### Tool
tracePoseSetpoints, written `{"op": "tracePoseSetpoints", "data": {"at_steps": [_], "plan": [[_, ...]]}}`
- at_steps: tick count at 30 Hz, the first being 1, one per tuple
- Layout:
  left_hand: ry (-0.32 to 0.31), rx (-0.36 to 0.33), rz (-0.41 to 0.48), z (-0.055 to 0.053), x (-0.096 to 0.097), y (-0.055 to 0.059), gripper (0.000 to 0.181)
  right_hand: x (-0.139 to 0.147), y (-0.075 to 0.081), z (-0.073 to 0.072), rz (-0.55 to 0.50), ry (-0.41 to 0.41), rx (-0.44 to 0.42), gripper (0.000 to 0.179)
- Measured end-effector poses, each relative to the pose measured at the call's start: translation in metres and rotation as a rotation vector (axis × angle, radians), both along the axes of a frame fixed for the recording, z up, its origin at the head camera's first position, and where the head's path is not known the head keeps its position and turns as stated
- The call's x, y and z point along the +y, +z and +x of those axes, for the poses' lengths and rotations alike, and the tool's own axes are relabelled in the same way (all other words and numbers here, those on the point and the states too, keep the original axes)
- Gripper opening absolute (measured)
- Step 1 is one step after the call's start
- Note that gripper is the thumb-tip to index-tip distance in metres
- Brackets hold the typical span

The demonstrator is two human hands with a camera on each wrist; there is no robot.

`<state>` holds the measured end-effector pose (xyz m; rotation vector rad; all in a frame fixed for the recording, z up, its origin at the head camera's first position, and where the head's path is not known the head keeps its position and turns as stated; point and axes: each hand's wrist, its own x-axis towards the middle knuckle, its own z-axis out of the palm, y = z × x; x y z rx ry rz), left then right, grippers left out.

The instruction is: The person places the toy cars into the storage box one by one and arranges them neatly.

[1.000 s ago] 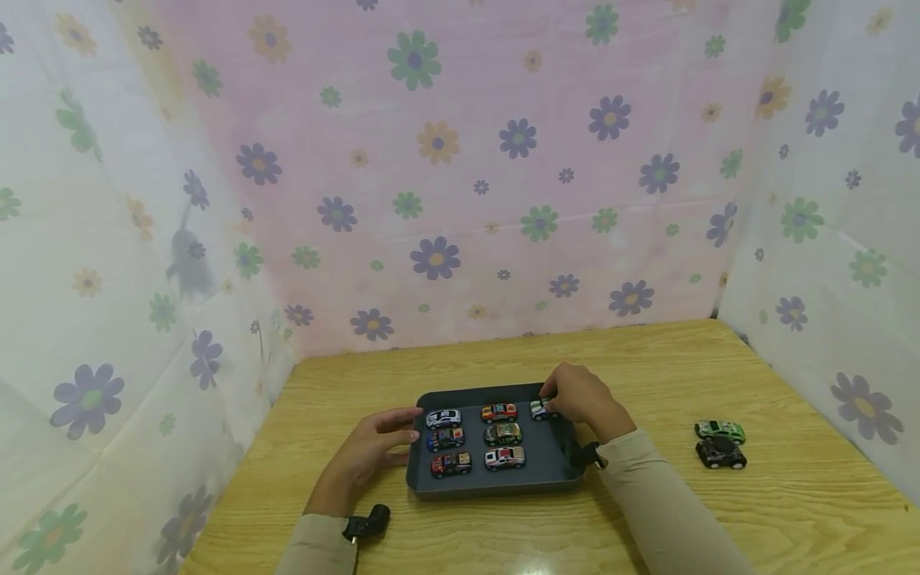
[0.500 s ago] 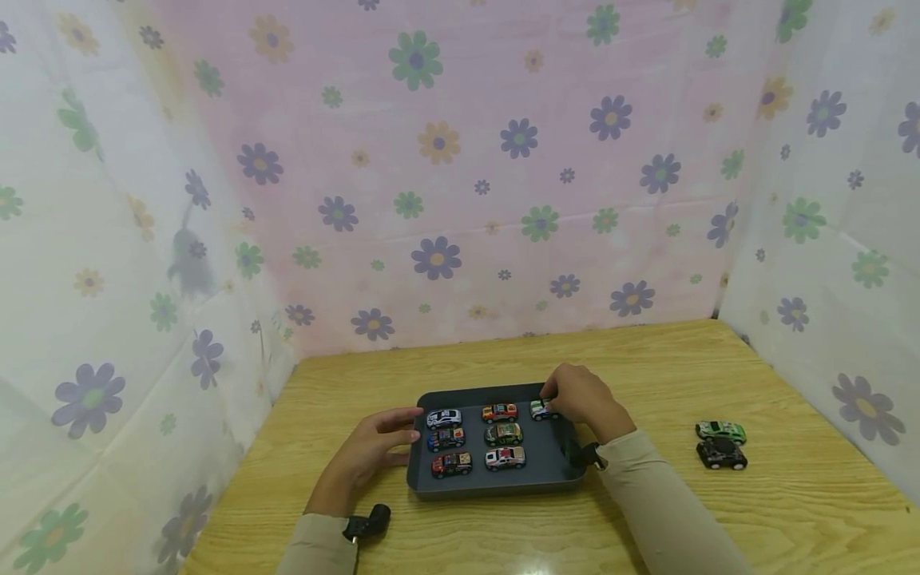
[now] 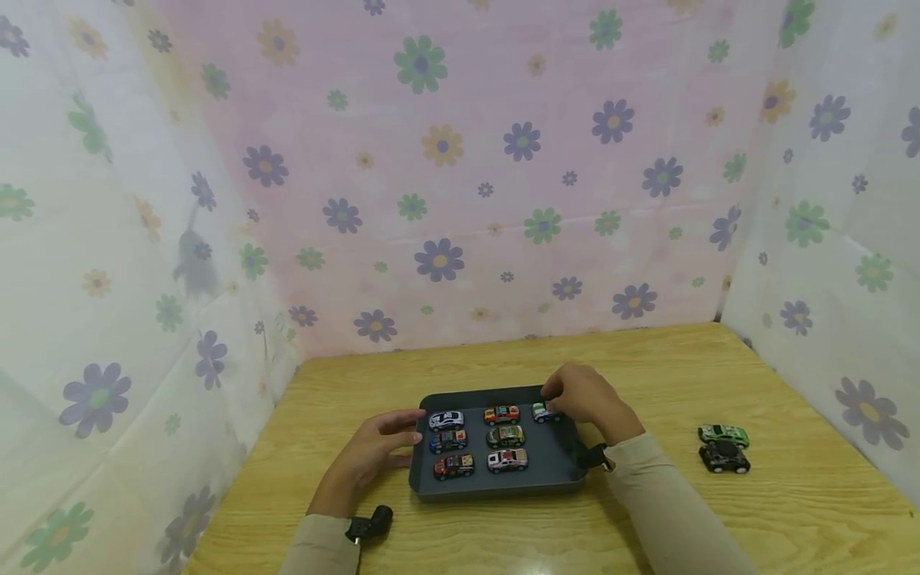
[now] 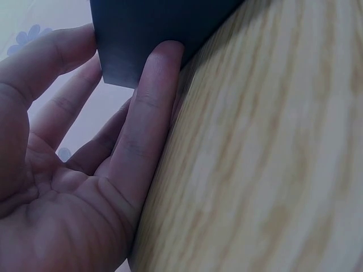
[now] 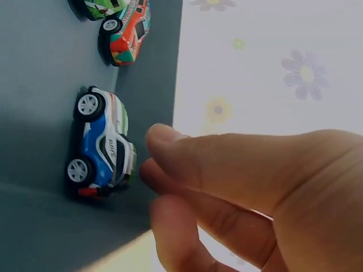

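A dark grey tray [image 3: 557,471] lies on the table with several small toy cars standing in it. My left hand [image 3: 362,454] touches the tray's left end, its fingers extended against the outer wall [image 4: 156,34]. At the tray's far right corner stands a white, blue and green toy car [image 5: 102,144]. Just beside that car is my right hand [image 3: 591,403], thumb and fingers slightly bent; the right wrist view shows a small gap between fingertips and car. A red and orange toy car [image 3: 501,414] stands left of it, and a white and red one [image 3: 507,460] nearer the front.
On the wooden table [image 3: 647,359], to the right of the tray, a green toy car [image 3: 723,435] and a black toy car [image 3: 724,458] stand side by side. Flower-patterned cloth [image 3: 489,295] hangs around the back and sides.
The right hand's fingers have lifted slightly away from the white, blue and green toy car, which shows more now. The left hand stays at the tray. The head view has shifted a little.
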<state>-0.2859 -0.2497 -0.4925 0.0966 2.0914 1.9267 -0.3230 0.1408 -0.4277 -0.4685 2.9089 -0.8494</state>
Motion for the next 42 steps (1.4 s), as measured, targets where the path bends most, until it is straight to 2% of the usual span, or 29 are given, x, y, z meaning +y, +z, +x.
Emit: {"op": "tracePoseSetpoints", "data": {"at_steps": [6, 15, 22, 26, 36, 42], "plan": [[0.000, -0.002, 0.001, 0.001, -0.001, 0.000, 0.060, 0.007, 0.004, -0.001, 0.008, 0.001, 0.029, 0.024], [0.003, -0.002, 0.003, 0.002, -0.001, 0.000, 0.060, 0.030, 0.013, 0.005, 0.021, 0.023, 0.060, 0.023], [0.001, 0.021, -0.018, 0.001, -0.002, 0.004, 0.056, 0.059, 0.018, 0.011, -0.005, 0.056, 0.062, 0.022], [0.004, 0.025, -0.023, 0.000, -0.002, 0.004, 0.056, 0.081, 0.019, 0.016, -0.006, 0.050, 0.072, 0.021], [0.005, 0.016, -0.023, -0.001, 0.000, 0.000, 0.058, 0.127, 0.015, 0.035, -0.005, 0.032, 0.090, 0.024], [0.006, 0.021, -0.025, 0.001, 0.001, 0.000, 0.058, 0.152, 0.009, 0.041, 0.046, -0.004, 0.142, 0.027]]}}
